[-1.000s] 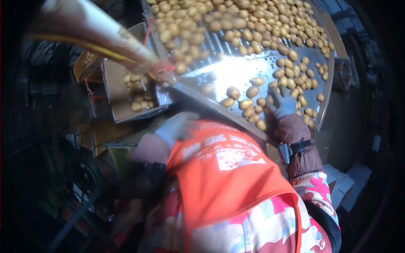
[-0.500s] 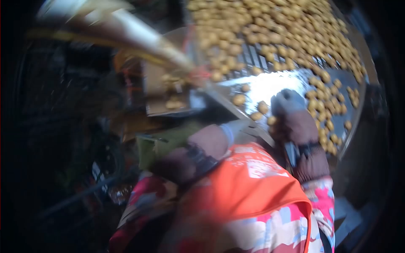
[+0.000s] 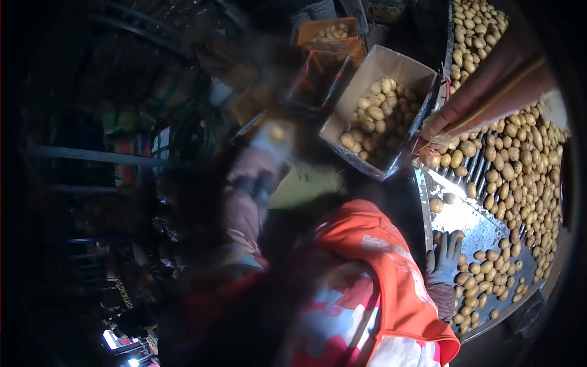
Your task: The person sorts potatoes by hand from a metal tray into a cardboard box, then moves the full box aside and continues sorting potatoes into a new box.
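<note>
My left hand [image 3: 269, 145], gloved in grey and smeared by motion, is out to the left away from the sorting table. A potato [image 3: 278, 133] shows in its grip. On the right, my right hand [image 3: 446, 260], in a grey-blue glove, lies flat with fingers stretched out on the metal surface [image 3: 483, 229] of the table. A few potatoes [image 3: 455, 235] are at its fingertips. More loose potatoes [image 3: 489, 269] lie just to its right.
A cardboard box [image 3: 342, 119] part full of potatoes stands beside the table's raised edge. Behind it is an orange crate [image 3: 327, 32] with potatoes. A wrapped post [image 3: 489, 92] crosses over the roller bed, which is covered in potatoes. A green bag-like thing [image 3: 306, 186] lies below the box.
The view has swung left, so the table now sits at the right. My left hand has moved from near the table's edge out to the left. My right hand's fingers are now spread.
</note>
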### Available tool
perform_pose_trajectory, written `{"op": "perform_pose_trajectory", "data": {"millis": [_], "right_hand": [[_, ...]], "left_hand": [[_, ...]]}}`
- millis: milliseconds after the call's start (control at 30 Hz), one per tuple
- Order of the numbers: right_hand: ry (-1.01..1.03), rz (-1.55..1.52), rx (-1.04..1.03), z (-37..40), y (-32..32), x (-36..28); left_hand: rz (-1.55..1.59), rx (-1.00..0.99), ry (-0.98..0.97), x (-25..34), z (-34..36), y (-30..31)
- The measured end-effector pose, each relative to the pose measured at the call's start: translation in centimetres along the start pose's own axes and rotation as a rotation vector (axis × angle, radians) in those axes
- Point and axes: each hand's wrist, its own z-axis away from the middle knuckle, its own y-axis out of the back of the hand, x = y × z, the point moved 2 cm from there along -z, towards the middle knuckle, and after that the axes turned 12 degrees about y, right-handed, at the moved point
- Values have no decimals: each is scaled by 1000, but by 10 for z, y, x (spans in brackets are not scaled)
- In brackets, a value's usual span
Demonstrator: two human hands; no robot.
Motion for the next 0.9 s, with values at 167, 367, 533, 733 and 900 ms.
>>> {"op": "perform_pose_trajectory", "data": {"millis": [167,367,533,733,900], "right_hand": [[-22,27,-1,-8,4,-13],[-47,-61,264,3,23,-15],[-402,53,476,51,-10,9],[-699,1,627,154,-35,-4],[-1024,62,584,233,-34,20]], "left_hand": [[1523,120,967,-65,-85,39],[650,-960,675,110,21,-70],[402,-1665,418,250,119,-177],[480,-1541,346,343,192,-224],[276,-1497,415,347,187,-255]]}}
